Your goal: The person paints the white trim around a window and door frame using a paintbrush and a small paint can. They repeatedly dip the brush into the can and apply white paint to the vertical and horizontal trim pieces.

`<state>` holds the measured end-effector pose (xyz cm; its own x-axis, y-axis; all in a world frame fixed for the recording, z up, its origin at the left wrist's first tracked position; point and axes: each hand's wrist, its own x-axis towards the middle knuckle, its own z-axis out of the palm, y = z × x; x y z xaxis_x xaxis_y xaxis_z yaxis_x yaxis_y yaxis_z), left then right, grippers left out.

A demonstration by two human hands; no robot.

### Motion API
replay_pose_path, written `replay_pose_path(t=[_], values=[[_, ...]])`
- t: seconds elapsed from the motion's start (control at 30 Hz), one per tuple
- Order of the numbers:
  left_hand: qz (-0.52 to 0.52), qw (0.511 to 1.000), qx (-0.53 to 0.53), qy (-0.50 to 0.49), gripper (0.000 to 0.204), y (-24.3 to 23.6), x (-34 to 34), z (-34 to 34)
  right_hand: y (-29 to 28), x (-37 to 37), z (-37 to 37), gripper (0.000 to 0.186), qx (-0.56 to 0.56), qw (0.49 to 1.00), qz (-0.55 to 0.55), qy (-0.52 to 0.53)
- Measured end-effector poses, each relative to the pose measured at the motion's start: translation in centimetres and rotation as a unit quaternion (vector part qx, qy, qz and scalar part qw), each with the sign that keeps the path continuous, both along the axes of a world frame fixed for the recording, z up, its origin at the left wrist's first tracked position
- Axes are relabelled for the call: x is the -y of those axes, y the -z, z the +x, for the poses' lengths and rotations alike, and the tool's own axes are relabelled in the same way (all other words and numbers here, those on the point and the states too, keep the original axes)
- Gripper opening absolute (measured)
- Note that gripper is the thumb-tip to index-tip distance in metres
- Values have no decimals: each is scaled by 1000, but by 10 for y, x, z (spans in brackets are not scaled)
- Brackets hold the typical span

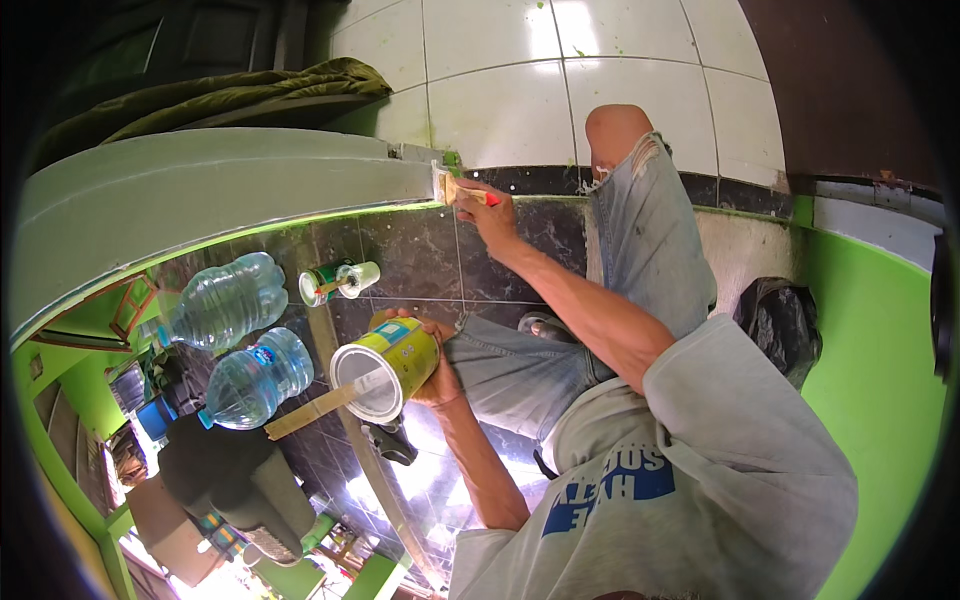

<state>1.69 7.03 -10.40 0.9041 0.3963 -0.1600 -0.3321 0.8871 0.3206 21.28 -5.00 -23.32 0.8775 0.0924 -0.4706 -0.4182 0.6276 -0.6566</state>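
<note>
My right hand [490,222] is closed around a paintbrush [468,192] with a pale wooden handle and a red tip. The brush's bristles touch the lower end of a long grey-white painted panel [270,172], where it meets the dark tile strip. Lower down, my left hand [440,378] grips a yellow-green paint can [412,352] from its far side. The can is tilted, its open mouth turned left, with white paint inside the rim. A flat wooden stick [312,412] pokes out of the mouth.
Two large clear water bottles [232,300] lie left of the can. Beside them are a small green can [318,284] and a plastic cup [358,278]. A black plastic bag [780,325] sits by the green wall. A dark chair [235,480] stands lower left.
</note>
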Motion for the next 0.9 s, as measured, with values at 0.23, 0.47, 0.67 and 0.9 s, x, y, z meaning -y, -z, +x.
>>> replay_pose_path(t=[0.23, 0.47, 0.67, 0.9], values=[[-4, 999, 27, 23, 98, 3, 1, 4, 4, 0, -4, 30, -17, 998, -54, 41], [14, 1000, 5, 1, 97, 5, -2, -1, -17, 22, -10, 33, -49, 998, 30, 2], [16, 1000, -20, 11, 94, 8, -10, -2, -38, -7, 2, 35, 13, 999, -46, -7], [21, 999, 2, -27, 93, 15, -5, -7, -69, 38, 16, 45, 41, 985, 155, -64]])
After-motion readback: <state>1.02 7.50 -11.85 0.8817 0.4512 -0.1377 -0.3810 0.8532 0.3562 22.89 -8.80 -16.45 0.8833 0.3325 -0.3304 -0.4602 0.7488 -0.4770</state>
